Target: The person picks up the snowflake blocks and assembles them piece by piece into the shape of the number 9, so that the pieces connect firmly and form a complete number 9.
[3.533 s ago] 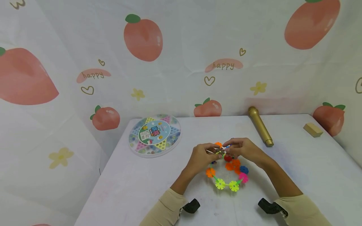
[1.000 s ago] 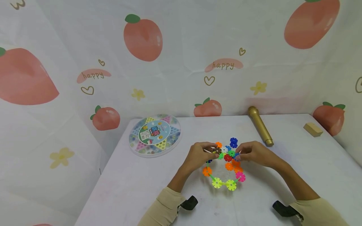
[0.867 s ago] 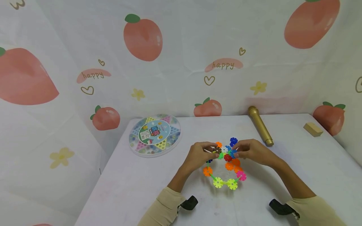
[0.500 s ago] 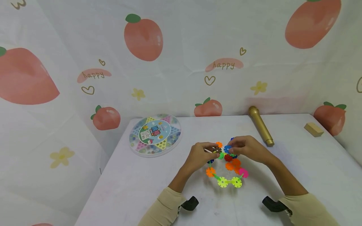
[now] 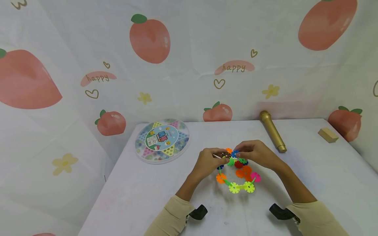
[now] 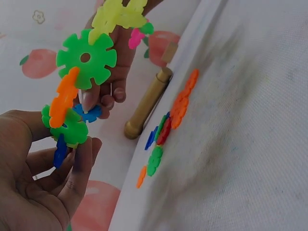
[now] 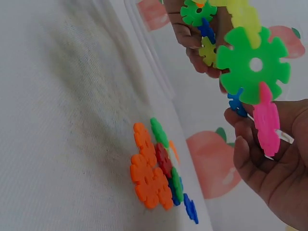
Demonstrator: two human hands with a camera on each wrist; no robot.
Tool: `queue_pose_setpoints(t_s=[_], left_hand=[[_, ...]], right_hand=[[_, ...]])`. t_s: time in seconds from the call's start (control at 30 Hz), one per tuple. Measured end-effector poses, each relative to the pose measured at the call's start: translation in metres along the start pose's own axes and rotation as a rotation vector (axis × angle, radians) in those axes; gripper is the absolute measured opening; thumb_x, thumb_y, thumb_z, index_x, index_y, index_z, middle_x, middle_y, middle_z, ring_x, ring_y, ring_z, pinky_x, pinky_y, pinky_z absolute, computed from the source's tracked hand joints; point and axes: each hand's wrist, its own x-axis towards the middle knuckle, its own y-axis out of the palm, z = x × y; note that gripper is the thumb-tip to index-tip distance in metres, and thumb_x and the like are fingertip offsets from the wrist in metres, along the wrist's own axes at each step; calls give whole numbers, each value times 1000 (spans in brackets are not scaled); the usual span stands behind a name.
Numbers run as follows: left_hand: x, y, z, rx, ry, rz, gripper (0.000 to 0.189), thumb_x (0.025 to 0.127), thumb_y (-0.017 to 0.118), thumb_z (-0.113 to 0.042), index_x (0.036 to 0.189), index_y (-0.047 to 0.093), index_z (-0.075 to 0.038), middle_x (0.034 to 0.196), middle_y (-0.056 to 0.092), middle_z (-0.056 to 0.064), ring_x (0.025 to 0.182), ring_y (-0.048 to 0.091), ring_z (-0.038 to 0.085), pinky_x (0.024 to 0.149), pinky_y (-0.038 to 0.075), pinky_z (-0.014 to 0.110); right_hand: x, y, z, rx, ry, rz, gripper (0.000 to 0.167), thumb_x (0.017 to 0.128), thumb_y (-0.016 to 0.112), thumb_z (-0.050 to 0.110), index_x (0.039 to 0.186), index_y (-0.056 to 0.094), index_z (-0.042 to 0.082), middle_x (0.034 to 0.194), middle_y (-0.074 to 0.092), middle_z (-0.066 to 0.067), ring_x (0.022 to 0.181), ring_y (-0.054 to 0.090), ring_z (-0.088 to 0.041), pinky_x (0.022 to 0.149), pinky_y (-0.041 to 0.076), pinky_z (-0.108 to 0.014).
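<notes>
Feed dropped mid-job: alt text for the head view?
Left hand holds a snowflake-disc chain, right hand pinches a blue disc, above a white table with more discs. Behind: Chinese checkers set, gold microphone, wooden block.

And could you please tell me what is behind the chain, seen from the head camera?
Behind the chain, the table, orange discs and a red disc show. Whatever lies behind the left hand and right hand is covered from this view.
</notes>
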Motion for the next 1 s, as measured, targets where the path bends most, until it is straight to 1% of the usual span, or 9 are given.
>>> queue_pose_setpoints(t_s=[0.13,0.33,0.43,0.53,0.63,0.73,0.83,1.0], left_hand=[[0,0,0,-10,-5,-2,34,94,82,-28,125,80,-11,106,80,-6,90,71,9,72,61,25],[-2,0,-1,-20,-10,-1,38,96,81,-28,129,78,-10,109,79,-3,91,70,11,74,61,25],[-1,0,0,-26,-11,3,36,94,82,-27,126,79,-11,103,78,-3,88,69,10,71,61,24],[-1,0,0,-33,-9,7,34,94,83,-26,124,80,-12,95,75,-3,82,67,10,66,57,23],[-1,0,0,-42,-8,12,32,94,83,-25,123,81,-11,89,75,-4,76,64,10,62,53,22],[-1,1,-1,-44,-12,13,32,94,83,-23,123,81,-10,88,76,-4,75,63,10,62,51,21],[-1,2,-1,-43,-14,4,33,93,84,-22,123,81,-9,92,78,-5,77,65,8,64,53,20],[0,4,-1,-53,-11,-6,33,93,84,-24,121,81,-8,93,79,-3,77,69,8,66,56,22]], right_hand=[[-1,1,2,-5,-11,-8,14,102,72,21,110,79,12,105,79,-5,98,75,-34,86,63,-36],[-2,2,5,5,-16,-24,14,101,74,21,109,81,12,103,79,-6,97,74,-39,85,63,-40],[-3,5,5,-2,-13,-35,14,100,76,21,109,81,12,102,80,-5,95,74,-36,85,64,-43],[-2,8,5,-25,-11,-57,12,98,78,21,106,81,13,98,80,-5,90,75,-33,82,64,-46],[-3,10,6,-52,-16,-89,8,96,81,20,102,81,14,93,80,-4,85,75,-32,77,65,-45],[-3,12,8,-46,-21,-108,5,95,82,17,98,82,14,89,80,-7,80,75,-36,72,64,-43],[-2,14,9,-33,-29,-116,4,94,82,15,97,83,13,88,80,-11,77,74,-38,69,64,-42],[-2,13,7,-12,-30,-112,5,94,82,16,98,83,12,90,80,-13,76,73,-39,68,63,-41]])
